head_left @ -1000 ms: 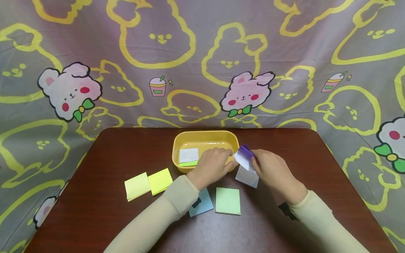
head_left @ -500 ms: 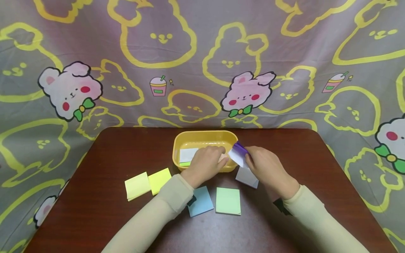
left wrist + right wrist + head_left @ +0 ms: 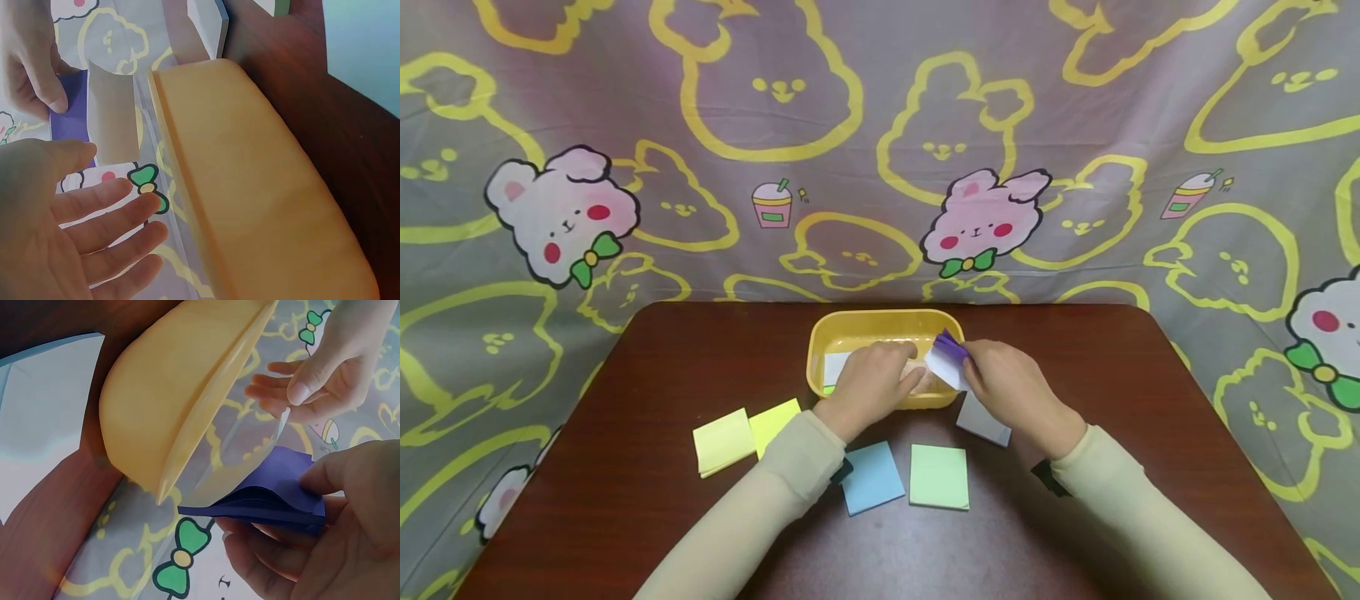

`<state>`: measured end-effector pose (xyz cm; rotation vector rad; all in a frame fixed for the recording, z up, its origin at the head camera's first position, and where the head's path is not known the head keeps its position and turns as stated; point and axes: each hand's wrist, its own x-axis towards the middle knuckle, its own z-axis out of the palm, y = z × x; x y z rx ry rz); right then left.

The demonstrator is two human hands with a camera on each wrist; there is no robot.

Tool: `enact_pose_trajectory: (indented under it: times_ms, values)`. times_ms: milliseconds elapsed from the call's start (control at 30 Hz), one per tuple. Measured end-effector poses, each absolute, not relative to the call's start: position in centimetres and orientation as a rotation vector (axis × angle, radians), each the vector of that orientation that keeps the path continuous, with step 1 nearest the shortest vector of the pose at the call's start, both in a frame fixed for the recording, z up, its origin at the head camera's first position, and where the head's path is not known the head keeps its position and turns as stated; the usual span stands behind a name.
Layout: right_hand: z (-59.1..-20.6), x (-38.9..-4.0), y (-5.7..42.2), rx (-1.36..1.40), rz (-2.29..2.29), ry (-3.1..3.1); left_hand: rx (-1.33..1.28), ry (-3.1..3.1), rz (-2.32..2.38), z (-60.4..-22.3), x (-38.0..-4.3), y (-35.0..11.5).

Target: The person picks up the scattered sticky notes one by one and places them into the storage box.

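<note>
My right hand pinches a purple sticky-note pad between thumb and fingers, above the right end of the yellow plastic basket. A white sheet stands bent away from the purple pad. My left hand is over the middle of the basket, holding nothing, its fingers relaxed and apart. Under it, a white-topped pad with a green edge lies inside the basket, partly hidden by the hand.
In front of the basket lie a pale yellow pad, a bright yellow pad, a blue pad, a light green pad and a grey pad. A patterned cloth hangs behind the table.
Both hands have moved left. The right hand has carried the purple pad from beside the basket's right rim to over its right end. The pads on the table have not moved.
</note>
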<state>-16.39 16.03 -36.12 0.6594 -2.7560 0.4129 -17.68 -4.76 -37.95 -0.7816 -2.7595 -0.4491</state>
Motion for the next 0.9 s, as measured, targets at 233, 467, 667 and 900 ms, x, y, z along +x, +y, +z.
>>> enact_pose_trajectory:
  times_ms: [233, 467, 667, 900]
  values:
    - [-36.4, -17.0, 15.4, 0.682, 0.392, -2.748, -0.76, -2.778, -0.45, -38.1, -17.9, -5.3]
    - [-37.0, -17.8, 14.8, 0.71, 0.375, -2.767, -0.743, -2.761, -0.422, -38.4, -18.2, -5.5]
    - [-37.2, -18.6, 14.1, 0.741, 0.352, -2.783, -0.723, -2.747, -0.403, -38.5, -18.5, -5.9]
    - [-37.1, -19.2, 13.1, 0.778, 0.337, -2.792, -0.676, -2.768, -0.436, -38.5, -18.7, -6.4]
